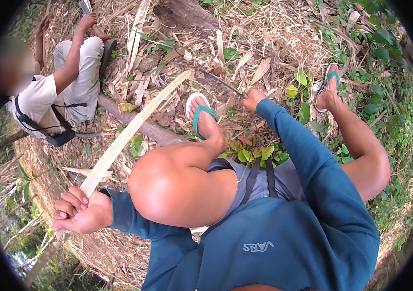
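Observation:
My left hand [84, 212] is closed round the lower end of a long, flat, pale strip of split wood or bamboo [131, 133]. The strip slants up and to the right, past my bent knee, its far end just beyond my sandalled foot. My right hand [252, 100] grips a knife by its handle, which my fingers mostly hide. The knife's thin dark blade [220, 81] points up and left, its tip close to the strip's far end; whether they touch I cannot tell.
A co-worker [66, 87] sits at the upper left, hands round a bladed tool. A branch [141, 127] lies behind my left foot [202, 116], a log [184, 13] farther off. Dry leaves and shavings [167, 58] cover the ground; green plants [378, 97] grow at right.

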Action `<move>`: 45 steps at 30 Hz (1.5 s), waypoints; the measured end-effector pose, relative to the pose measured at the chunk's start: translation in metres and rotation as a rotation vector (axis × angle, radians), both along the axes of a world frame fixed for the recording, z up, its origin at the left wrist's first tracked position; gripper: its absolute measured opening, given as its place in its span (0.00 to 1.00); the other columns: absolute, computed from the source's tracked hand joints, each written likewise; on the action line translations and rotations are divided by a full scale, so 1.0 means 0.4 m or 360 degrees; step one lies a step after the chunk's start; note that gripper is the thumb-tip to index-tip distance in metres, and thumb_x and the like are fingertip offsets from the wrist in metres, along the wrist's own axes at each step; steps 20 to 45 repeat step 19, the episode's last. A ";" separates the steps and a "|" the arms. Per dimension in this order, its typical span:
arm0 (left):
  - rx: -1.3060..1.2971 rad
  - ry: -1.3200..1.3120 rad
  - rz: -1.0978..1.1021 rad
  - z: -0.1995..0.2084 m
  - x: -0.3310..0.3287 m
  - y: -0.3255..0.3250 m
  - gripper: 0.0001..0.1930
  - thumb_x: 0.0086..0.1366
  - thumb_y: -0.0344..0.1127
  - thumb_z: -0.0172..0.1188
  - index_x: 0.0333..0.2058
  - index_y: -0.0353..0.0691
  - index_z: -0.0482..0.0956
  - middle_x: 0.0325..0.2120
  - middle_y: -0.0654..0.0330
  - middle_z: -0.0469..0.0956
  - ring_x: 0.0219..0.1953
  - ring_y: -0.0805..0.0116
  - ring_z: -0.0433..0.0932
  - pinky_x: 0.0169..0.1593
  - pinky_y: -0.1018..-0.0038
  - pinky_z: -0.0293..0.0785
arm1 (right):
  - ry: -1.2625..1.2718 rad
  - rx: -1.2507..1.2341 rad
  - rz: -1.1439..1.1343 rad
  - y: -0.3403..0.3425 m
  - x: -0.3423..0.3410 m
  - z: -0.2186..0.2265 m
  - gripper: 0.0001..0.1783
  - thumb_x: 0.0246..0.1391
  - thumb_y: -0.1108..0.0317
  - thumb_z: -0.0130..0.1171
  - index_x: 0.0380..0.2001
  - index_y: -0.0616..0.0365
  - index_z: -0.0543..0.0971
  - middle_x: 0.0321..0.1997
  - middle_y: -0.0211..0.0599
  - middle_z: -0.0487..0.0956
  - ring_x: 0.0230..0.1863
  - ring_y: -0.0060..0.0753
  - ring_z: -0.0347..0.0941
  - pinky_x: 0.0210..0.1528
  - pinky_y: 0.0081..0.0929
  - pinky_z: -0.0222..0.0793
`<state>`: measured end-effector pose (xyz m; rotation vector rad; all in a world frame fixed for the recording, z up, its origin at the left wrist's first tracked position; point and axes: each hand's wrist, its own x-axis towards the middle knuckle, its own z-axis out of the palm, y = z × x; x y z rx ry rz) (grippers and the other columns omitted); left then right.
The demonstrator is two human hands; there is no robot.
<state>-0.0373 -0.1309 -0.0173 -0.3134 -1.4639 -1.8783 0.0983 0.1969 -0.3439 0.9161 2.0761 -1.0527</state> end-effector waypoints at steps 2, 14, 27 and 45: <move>-0.0034 0.0029 -0.0014 0.007 -0.004 0.011 0.22 0.72 0.56 0.43 0.25 0.47 0.57 0.14 0.69 0.48 0.13 0.78 0.45 0.16 0.80 0.43 | 0.0020 -0.0219 -0.0125 -0.022 0.006 0.036 0.29 0.43 0.47 0.61 0.26 0.70 0.82 0.27 0.56 0.81 0.34 0.50 0.81 0.42 0.37 0.75; 0.0166 0.0046 -0.0449 0.033 -0.042 0.097 0.21 0.71 0.55 0.45 0.25 0.47 0.62 0.14 0.69 0.52 0.13 0.77 0.49 0.18 0.79 0.49 | 0.0299 -0.1070 -0.0891 -0.025 0.026 0.013 0.22 0.51 0.51 0.63 0.21 0.60 0.74 0.16 0.34 0.73 0.14 0.27 0.71 0.16 0.27 0.68; 0.0037 -0.0069 -0.0640 -0.115 -0.114 0.153 0.22 0.72 0.56 0.42 0.27 0.46 0.67 0.13 0.66 0.57 0.13 0.75 0.54 0.20 0.78 0.54 | 0.0139 -0.1504 -0.1066 -0.020 0.054 0.031 0.23 0.55 0.49 0.61 0.34 0.61 0.74 0.21 0.39 0.77 0.20 0.36 0.79 0.21 0.31 0.78; 0.0037 -0.0069 -0.0640 -0.115 -0.114 0.153 0.22 0.72 0.56 0.42 0.27 0.46 0.67 0.13 0.66 0.57 0.13 0.75 0.54 0.20 0.78 0.54 | 0.0139 -0.1504 -0.1066 -0.020 0.054 0.031 0.23 0.55 0.49 0.61 0.34 0.61 0.74 0.21 0.39 0.77 0.20 0.36 0.79 0.21 0.31 0.78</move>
